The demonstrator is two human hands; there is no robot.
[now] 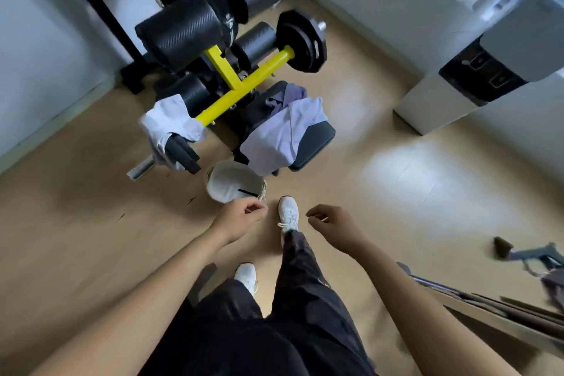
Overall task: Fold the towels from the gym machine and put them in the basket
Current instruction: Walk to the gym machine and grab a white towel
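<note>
The left hand [241, 220] and right hand [332, 223] hung loosely curled, holding nothing. A round white basket [225, 185] sat just beyond the left hand; pale lilac towels [274, 137] draped the black-and-yellow gym machine [244, 82] farther ahead.

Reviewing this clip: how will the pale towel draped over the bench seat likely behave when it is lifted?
The pale towel is probably floppy: it sags over the seat edge in soft folds. It looks thin, so it is likely light. It may tug the darker towel lying against it.
</note>
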